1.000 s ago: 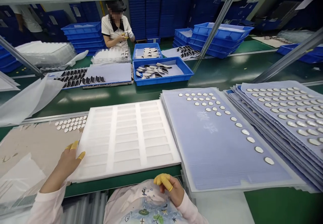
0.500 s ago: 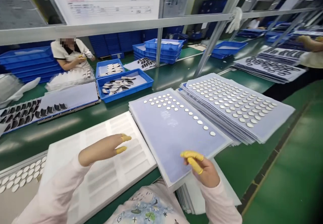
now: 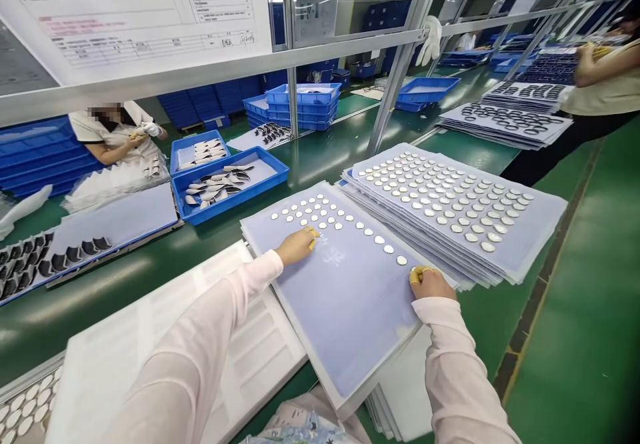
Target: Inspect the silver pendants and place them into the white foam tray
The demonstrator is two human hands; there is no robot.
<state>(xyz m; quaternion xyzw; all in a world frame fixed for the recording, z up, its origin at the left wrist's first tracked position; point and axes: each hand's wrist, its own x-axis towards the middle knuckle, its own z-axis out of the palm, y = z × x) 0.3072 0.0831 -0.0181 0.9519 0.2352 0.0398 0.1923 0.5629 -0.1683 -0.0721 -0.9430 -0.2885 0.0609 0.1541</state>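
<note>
Inspection at centre frame: my left hand (image 3: pixel 297 245) and right hand (image 3: pixel 427 283) rest on a pale blue translucent plastic sheet (image 3: pixel 345 324). The fingers (image 3: pixel 313 233), in yellow cots, are drawn narrow; whether they grip it, I cannot tell. Round silver-white discs (image 3: pixel 320 214) lie in rows near its upper edge. A white foam tray (image 3: pixel 265 344) sits lower left on the green tabletop (image 3: pixel 100 291).

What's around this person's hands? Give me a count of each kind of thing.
Hands (left hand, right hand): 2
Blue sheet with part-filled rows of discs: 1
Stack of disc-filled sheets: 1
White foam tray: 1
Total: 5
</note>
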